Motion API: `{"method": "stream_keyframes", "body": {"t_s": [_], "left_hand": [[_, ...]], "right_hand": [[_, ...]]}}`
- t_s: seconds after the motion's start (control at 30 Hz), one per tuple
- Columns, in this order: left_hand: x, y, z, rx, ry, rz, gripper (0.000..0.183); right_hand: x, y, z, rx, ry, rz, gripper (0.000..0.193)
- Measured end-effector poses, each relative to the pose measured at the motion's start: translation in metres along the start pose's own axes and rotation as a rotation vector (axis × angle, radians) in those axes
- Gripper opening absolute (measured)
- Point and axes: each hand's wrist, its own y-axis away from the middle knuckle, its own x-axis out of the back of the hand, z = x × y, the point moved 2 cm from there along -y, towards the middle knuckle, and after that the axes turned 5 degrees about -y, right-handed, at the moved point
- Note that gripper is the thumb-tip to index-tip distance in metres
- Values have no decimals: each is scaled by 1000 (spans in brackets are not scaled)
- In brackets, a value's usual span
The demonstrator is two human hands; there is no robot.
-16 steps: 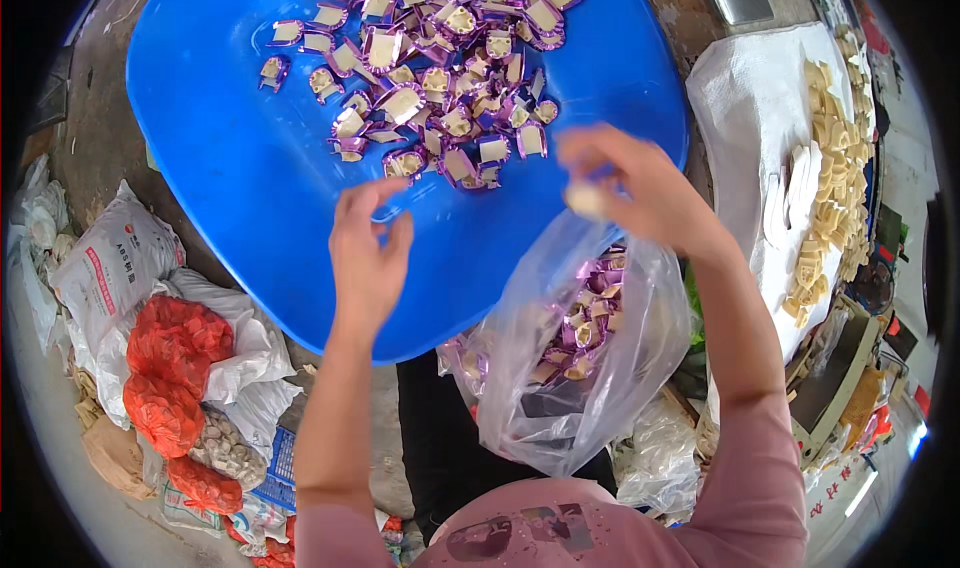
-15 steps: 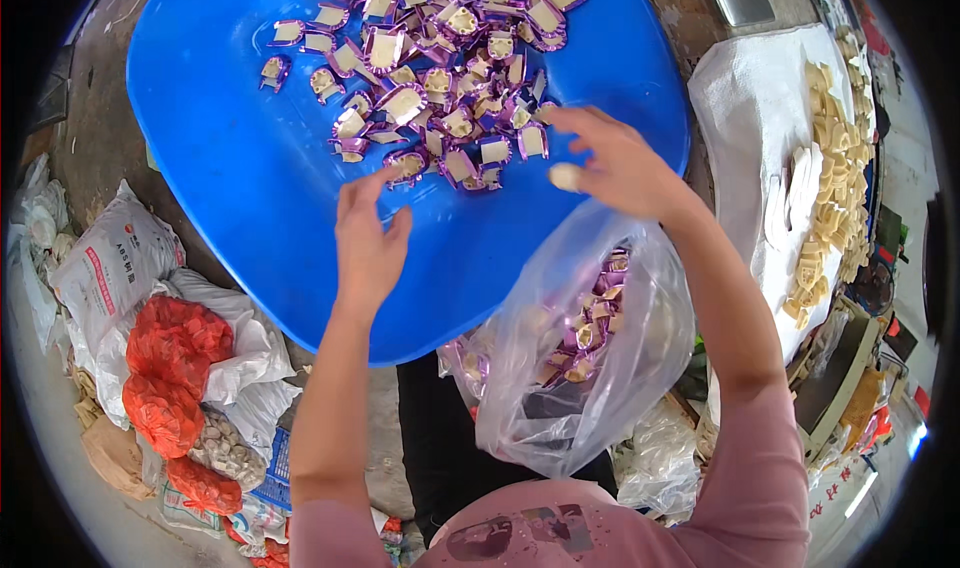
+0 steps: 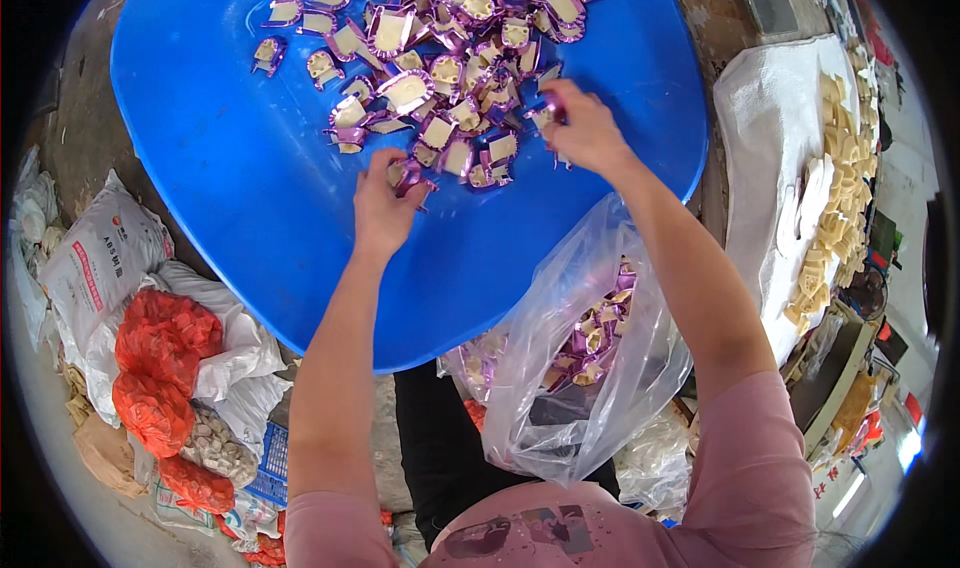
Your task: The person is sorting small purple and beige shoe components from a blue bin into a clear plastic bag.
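A heap of small plastic parts (image 3: 408, 92), shiny purple outside and cream inside, lies in a big blue tub (image 3: 220, 168). At the heap's near edge my left hand (image 3: 384, 204) pinches one of these purple plastic parts (image 3: 404, 176) between thumb and fingers. My right hand (image 3: 585, 130) is closed on another purple plastic part (image 3: 545, 114) at the heap's right side. Below my right forearm a clear plastic bag (image 3: 540, 398) hangs open against the tub's near rim, with several of the same parts (image 3: 600, 330) inside.
To the left stand white sacks (image 3: 105, 248), red bags (image 3: 168, 340) and a blue crate (image 3: 270, 468). On the right, a white sack (image 3: 765, 118) lies beside a pile of cream plastic pieces (image 3: 835, 198), with white gloves (image 3: 805, 203) on it.
Both hands, open and apart from the parts half a second ago, have closed on purple parts. My left hand moved slightly right; the view has shifted a little.
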Motion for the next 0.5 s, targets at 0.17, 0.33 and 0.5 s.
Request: {"method": "stream_keyframes", "body": {"t_s": [0.17, 0.33, 0.5], "left_hand": [[23, 68, 98, 165, 891, -389, 42], [37, 155, 179, -453, 560, -914, 52], [3, 193, 170, -695, 22, -821, 56]], "right_hand": [[86, 86, -27, 58, -1078, -116, 48], [95, 174, -30, 412, -791, -778, 42], [96, 202, -33, 658, -59, -730, 47]]}}
